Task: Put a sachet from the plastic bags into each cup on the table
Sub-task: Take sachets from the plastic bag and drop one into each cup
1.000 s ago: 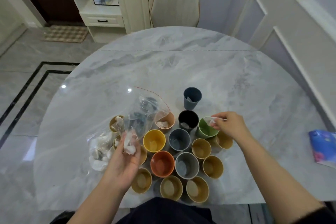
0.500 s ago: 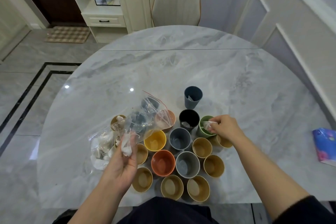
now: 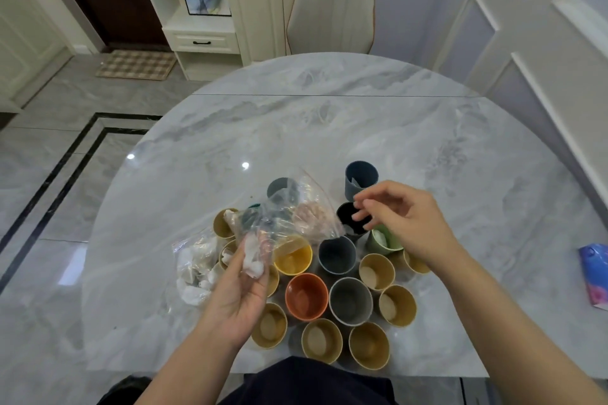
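Note:
Several cups cluster at the near edge of the marble table (image 3: 329,128): tan, yellow (image 3: 293,256), orange (image 3: 306,296), grey, black (image 3: 351,219), blue (image 3: 361,179) and green (image 3: 381,242). A white sachet (image 3: 379,235) lies in the green cup. My left hand (image 3: 240,293) grips the bunched neck of a clear plastic bag (image 3: 289,214) with white sachets (image 3: 252,256) in it, held over the left cups. My right hand (image 3: 404,220) hovers empty above the black and green cups, fingers loosely spread. A second bag of sachets (image 3: 195,270) lies on the table at left.
A blue and pink packet (image 3: 595,273) lies at the table's right edge. A padded chair (image 3: 330,11) stands at the far side, a white cabinet (image 3: 230,3) behind it. The wall runs close on the right.
My right hand has dropped its sachet into the green cup and lifted away towards the left, now empty. My left hand still holds the bag.

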